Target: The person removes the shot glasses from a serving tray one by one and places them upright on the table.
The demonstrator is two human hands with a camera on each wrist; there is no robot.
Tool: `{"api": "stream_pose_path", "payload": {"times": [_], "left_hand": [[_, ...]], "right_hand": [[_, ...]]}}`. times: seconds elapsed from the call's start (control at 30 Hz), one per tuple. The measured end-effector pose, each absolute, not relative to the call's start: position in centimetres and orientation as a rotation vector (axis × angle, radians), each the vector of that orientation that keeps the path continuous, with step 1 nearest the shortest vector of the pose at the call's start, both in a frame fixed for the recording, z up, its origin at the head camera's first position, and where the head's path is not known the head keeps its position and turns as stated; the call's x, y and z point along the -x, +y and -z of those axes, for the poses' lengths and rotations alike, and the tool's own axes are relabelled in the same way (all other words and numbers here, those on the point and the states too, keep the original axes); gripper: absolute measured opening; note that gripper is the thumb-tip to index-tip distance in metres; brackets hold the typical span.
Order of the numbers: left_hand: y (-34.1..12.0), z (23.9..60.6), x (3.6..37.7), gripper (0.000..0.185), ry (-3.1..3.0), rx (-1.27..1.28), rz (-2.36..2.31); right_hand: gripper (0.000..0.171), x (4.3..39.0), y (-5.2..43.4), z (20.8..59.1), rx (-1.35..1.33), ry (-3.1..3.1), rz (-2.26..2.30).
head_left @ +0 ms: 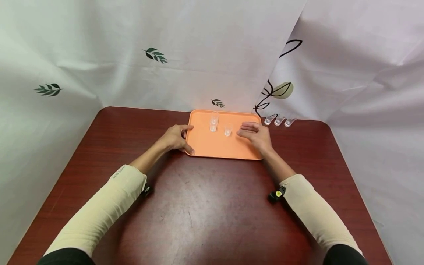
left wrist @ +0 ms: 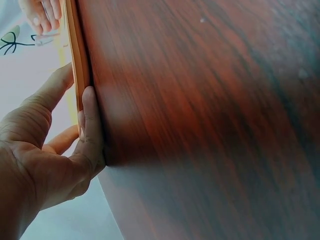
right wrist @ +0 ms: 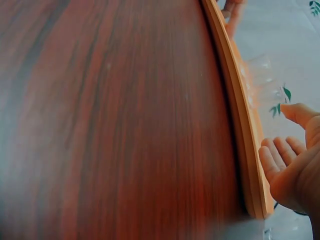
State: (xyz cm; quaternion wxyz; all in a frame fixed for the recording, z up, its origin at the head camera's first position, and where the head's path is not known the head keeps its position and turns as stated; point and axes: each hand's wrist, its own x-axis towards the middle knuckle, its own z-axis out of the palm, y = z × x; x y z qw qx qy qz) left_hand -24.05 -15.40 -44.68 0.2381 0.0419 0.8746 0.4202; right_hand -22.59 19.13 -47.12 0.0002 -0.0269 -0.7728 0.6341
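Observation:
My left hand (head_left: 175, 139) grips the left side of an orange tray (head_left: 212, 146), with the thumb at the near left corner. The left wrist view shows that hand's fingers (left wrist: 90, 122) along the outside of the tray's rim. Over the right part of the tray, my right hand (head_left: 256, 136) hovers with fingers extended and holds nothing. Just left of its fingertips stands a small clear cup (head_left: 228, 130). Two more clear cups, a nearer one (head_left: 213, 127) and a farther one (head_left: 214, 116), stand in line on the tray's left half.
Beyond the tray's right end, three clear cups, a left one (head_left: 269, 119), a middle one (head_left: 279, 120) and a right one (head_left: 289, 122), stand in a row on the dark red wooden table (head_left: 198, 213). A white curtain (head_left: 185, 81) with leaf prints hangs behind the table.

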Motion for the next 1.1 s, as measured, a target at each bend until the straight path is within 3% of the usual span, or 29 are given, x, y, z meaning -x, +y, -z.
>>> {"api": "stream_pose_path", "payload": {"times": [0.57, 1.1], "left_hand": [[-15.6, 44.8, 24.2, 0.117, 2.389, -0.140, -1.165], [-15.5, 45.0, 24.5, 0.118, 2.403, -0.126, -1.130]], "right_hand": [[0.061, 23.1, 15.5, 47.5, -0.034, -2.503, -1.982], [0.047, 22.4, 15.8, 47.3, -0.077, -2.516, -1.896]]}}
